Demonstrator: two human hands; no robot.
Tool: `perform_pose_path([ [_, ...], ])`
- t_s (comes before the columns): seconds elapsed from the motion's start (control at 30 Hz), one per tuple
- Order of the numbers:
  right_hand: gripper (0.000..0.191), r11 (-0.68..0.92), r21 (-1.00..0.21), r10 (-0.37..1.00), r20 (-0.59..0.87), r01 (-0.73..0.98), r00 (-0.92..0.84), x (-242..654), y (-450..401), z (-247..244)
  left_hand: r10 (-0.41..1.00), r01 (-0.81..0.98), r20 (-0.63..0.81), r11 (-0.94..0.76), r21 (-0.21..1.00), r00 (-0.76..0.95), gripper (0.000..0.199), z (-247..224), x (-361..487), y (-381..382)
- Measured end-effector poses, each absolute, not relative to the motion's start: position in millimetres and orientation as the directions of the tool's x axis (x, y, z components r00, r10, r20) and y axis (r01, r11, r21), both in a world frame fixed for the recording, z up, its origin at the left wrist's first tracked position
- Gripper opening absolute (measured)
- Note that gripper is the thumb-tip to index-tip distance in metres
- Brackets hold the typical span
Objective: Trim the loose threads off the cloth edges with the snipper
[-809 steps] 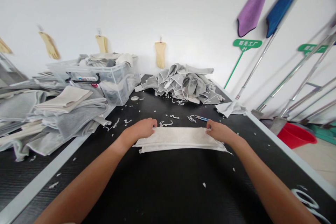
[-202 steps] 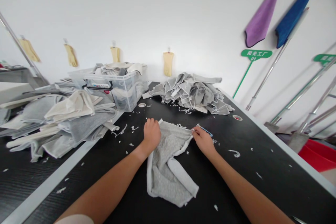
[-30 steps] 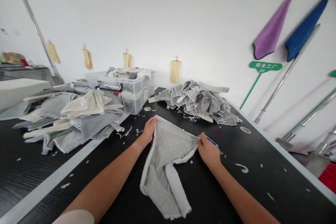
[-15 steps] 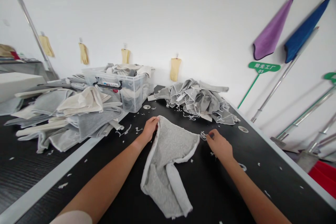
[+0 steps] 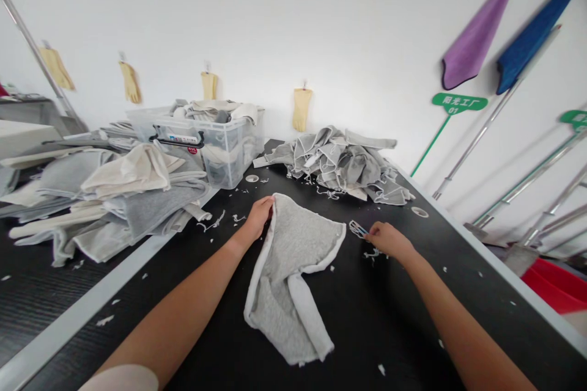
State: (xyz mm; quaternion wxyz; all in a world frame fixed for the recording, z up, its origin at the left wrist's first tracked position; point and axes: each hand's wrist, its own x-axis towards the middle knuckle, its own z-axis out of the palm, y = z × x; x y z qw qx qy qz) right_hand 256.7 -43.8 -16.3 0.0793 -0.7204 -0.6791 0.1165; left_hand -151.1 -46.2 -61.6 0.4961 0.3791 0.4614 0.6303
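A grey fleecy cloth piece with pale bound edges (image 5: 298,232) lies partly folded on the black table. My left hand (image 5: 261,217) pinches its upper left corner, with the fingertips partly hidden by the cloth. To the right of the cloth, my right hand (image 5: 387,238) is closed on the near end of a small, slim, pale tool with a bluish part, which looks like thread snips (image 5: 356,229). The tool points toward the cloth's right corner and stays apart from it. White thread scraps (image 5: 373,253) lie just below the right hand.
A heap of grey cloth pieces (image 5: 339,162) sits at the back. On the left are stacked grey and cream cloths (image 5: 123,195) and a clear plastic bin (image 5: 224,156) filled with cloth. Lint dots the black table (image 5: 192,342). A red container (image 5: 554,287) stands beyond the right edge.
The pale tool now shows more clearly in my right hand, which has turned and shifted slightly right. My left hand keeps its pinch on the cloth corner. The whole view has shifted a little.
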Motion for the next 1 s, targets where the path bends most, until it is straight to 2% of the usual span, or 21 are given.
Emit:
perform_pose_path([
  [0.07, 0.022, -0.103, -0.341, 0.980, -0.193, 0.934, 0.037, 261.0, -41.2, -15.8, 0.976, -0.271, 0.034, -0.093, 0.958, -0.216, 0.036, -62.4, -151.3, -46.3],
  [0.17, 0.022, -0.181, -0.422, 0.959, -0.277, 0.888, 0.064, 265.8, -38.3, -17.4, 0.978, -0.265, 0.032, -0.088, 0.960, -0.207, 0.035, -61.5, -150.9, -47.4],
  [0.5, 0.018, -0.205, -0.542, 0.950, -0.309, 0.815, 0.033, 274.3, -38.6, -10.8, 0.979, -0.235, 0.021, -0.069, 0.969, -0.203, 0.034, -57.3, -149.4, -49.9],
  [0.8, 0.022, -0.359, -0.776, 0.927, -0.361, 0.519, 0.101, 299.4, -27.9, -10.4, 0.979, -0.220, 0.045, -0.090, 0.971, -0.200, 0.036, -55.7, -148.2, -51.1],
  [0.9, 0.014, -0.394, -0.774, 0.917, -0.367, 0.496, 0.156, 306.4, -20.9, -10.4, 0.978, -0.222, 0.040, -0.086, 0.971, -0.207, 0.036, -54.9, -148.2, -51.7],
  [1.0, 0.009, -0.410, -0.730, 0.912, -0.349, 0.548, 0.217, 308.8, -15.9, -13.9, 0.978, -0.229, 0.038, -0.086, 0.970, -0.206, 0.035, -54.9, -148.5, -51.9],
])
